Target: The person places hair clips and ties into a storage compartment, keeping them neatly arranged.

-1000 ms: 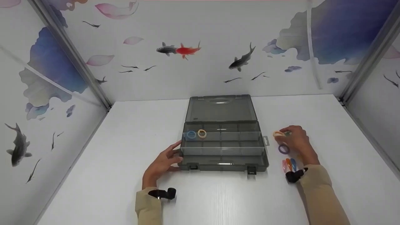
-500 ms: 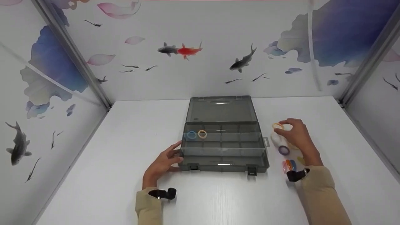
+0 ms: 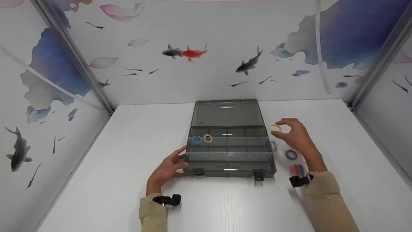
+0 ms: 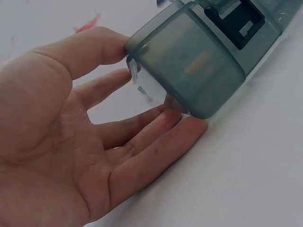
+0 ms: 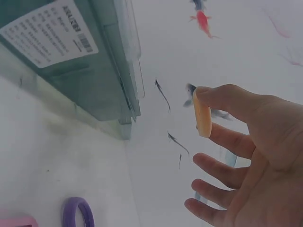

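A grey translucent compartment box (image 3: 230, 174) lies with its lid (image 3: 228, 112) raised at the back. My left hand (image 3: 167, 166) rests against the box's left side; in the left wrist view its extended fingertips and thumb touch the end wall by the corner. To the right of the box my right hand (image 3: 294, 133) pinches a pale yellow ring (image 5: 202, 113) between thumb and index finger, the other fingers spread. The ring is held up beside the box's right rear. Inside the box, a blue ring (image 3: 197, 139) and a cream ring (image 3: 208, 139) occupy the left compartments.
Right of the box a purple ring (image 3: 291, 155) lies on the white table (image 3: 206, 206). Pink, orange and blue elongated pieces (image 3: 296, 170) sit nearer me, partly behind the right wrist camera. Printed white walls (image 3: 219, 87) enclose the back and sides.
My right hand has lifted the pale yellow ring from beside the purple ring and carried it back and left toward the box. The left hand stays in place.
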